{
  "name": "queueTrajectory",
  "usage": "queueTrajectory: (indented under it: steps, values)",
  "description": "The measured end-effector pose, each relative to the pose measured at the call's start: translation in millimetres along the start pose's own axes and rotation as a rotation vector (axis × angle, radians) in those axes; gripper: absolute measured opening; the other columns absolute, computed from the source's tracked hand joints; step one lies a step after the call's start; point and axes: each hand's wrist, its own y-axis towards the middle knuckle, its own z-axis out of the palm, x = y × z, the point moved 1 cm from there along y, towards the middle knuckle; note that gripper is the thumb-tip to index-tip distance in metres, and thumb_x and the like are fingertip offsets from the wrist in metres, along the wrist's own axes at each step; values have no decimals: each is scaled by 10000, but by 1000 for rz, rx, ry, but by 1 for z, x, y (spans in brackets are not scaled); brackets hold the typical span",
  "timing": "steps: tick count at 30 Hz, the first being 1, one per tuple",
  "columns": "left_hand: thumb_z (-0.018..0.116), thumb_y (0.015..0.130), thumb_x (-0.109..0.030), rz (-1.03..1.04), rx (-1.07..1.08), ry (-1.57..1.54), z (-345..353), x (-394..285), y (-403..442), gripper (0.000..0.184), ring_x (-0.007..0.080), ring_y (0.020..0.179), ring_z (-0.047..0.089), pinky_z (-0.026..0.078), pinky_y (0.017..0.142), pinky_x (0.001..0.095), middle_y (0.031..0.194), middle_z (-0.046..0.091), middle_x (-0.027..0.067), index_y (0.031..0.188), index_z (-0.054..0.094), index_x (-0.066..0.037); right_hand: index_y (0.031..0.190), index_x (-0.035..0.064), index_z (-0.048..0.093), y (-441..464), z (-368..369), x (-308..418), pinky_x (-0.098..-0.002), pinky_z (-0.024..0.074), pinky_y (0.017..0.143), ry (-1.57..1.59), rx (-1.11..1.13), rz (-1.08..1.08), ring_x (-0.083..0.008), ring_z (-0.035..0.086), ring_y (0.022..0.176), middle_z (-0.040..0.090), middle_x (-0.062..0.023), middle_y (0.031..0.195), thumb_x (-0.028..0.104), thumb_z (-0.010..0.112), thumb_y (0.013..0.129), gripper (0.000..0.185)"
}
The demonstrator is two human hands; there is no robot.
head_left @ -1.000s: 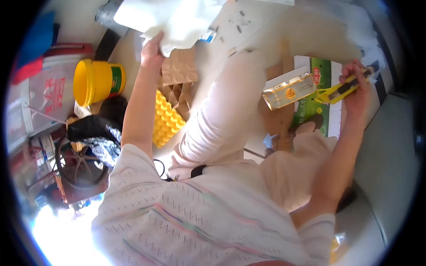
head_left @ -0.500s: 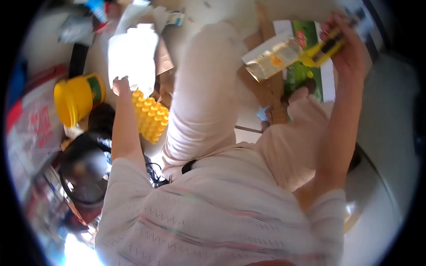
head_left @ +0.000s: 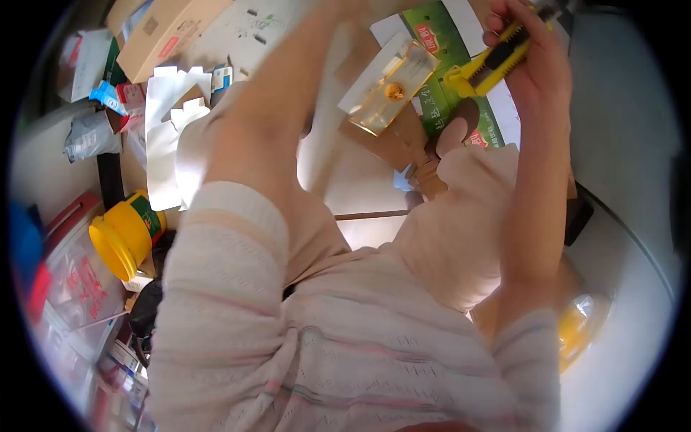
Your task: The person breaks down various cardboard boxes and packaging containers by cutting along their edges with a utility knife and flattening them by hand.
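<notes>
My right hand (head_left: 538, 54) is closed around a yellow and black utility knife (head_left: 497, 61) at the upper right. The knife's yellow end lies over a green and white printed cardboard sheet (head_left: 450, 54). Just left of it is a white and gold box (head_left: 392, 86) with a clear-looking front and a round gold emblem. My left arm reaches up past the top edge, and the left hand is out of the frame. White folded card pieces (head_left: 162, 137) lie at the left, beside my leg.
A brown carton (head_left: 169, 36) stands at the upper left. Below are a grey plastic bag (head_left: 93, 137), a yellow bucket (head_left: 128, 234) and a clear bin with red writing (head_left: 79, 284). Torn brown cardboard (head_left: 428, 176) lies between my legs. A small blue and white box (head_left: 222, 78) is near the carton.
My left hand has let go of the white card, now lying at the left, and the arm has swung up and right beyond the frame. The right hand still grips the knife. The view has shifted.
</notes>
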Motion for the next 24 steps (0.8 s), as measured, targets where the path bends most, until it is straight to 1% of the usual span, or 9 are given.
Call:
queueTrajectory:
  steps: [5, 7, 10, 13, 16, 19, 20, 22, 24]
  values:
    - [627, 693, -302, -182, 188, 58, 163, 4, -94, 456, 289, 991, 552, 453, 793, 393, 998, 597, 162, 1035, 561, -8, 1020, 24, 509, -11, -33, 14, -262, 444, 542, -32, -51, 17, -146, 542, 615, 578, -60, 763, 115, 548, 824, 219]
    - [608, 703, -302, -553, 247, -91, 177, -1, -124, 487, 298, 1078, 504, 421, 863, 418, 1099, 568, 151, 1107, 543, -36, 1066, -17, 491, -12, -55, 16, -272, 419, 608, 49, 57, 45, -155, 523, 701, 558, -85, 830, 69, 515, 848, 236]
    - [621, 673, -283, -685, 414, -226, 153, -28, -138, 491, 316, 1069, 511, 403, 883, 446, 1094, 574, 154, 1097, 558, -43, 1091, -37, 471, -21, -61, 16, -267, 409, 601, 31, 49, 42, -155, 514, 689, 556, -90, 831, 66, 483, 864, 249]
    - [678, 588, -222, -652, 275, -177, 174, -11, -138, 551, 292, 931, 585, 474, 782, 353, 1023, 601, 172, 1095, 571, -34, 1090, -41, 469, -20, -58, 15, -268, 410, 599, 42, 52, 65, -161, 513, 688, 556, -95, 830, 63, 483, 864, 250]
    - [665, 621, -177, -498, 391, -203, 186, -6, -133, 426, 253, 846, 611, 483, 723, 339, 945, 622, 163, 1018, 616, -29, 1090, -45, 469, -18, -52, 16, -273, 410, 596, 36, 83, 66, -167, 513, 685, 559, -99, 821, 58, 482, 863, 249]
    - [635, 673, -139, -670, 437, -887, 184, -17, -129, 304, 219, 777, 615, 484, 694, 328, 857, 633, 120, 954, 639, -21, 1067, -40, 488, -8, -45, 10, -262, 421, 571, -45, 100, 43, -160, 531, 668, 574, -99, 816, 72, 515, 850, 246]
    - [660, 621, -101, -685, 381, -1078, 177, -20, -124, 181, 173, 643, 582, 471, 575, 312, 688, 600, 87, 747, 630, 25, 1061, -34, 496, -5, -40, 7, -256, 423, 561, -101, 76, 38, -154, 535, 661, 580, -96, 818, 89, 535, 843, 253]
    - [656, 628, -103, -566, 293, -990, 134, -41, -113, 183, 176, 621, 564, 456, 567, 310, 685, 595, 88, 751, 624, 29, 931, 24, 546, -9, -13, 11, -278, 441, 509, -132, -112, 109, -157, 557, 569, 595, -72, 701, 139, 571, 793, 181]
    - [651, 649, -117, -461, 138, -951, 82, -67, -104, 216, 163, 628, 548, 435, 563, 296, 719, 592, 75, 811, 620, 22, 1009, 8, 531, -3, -5, 7, -249, 432, 526, -299, -63, 6, -133, 554, 626, 597, -65, 785, 158, 615, 786, 281]
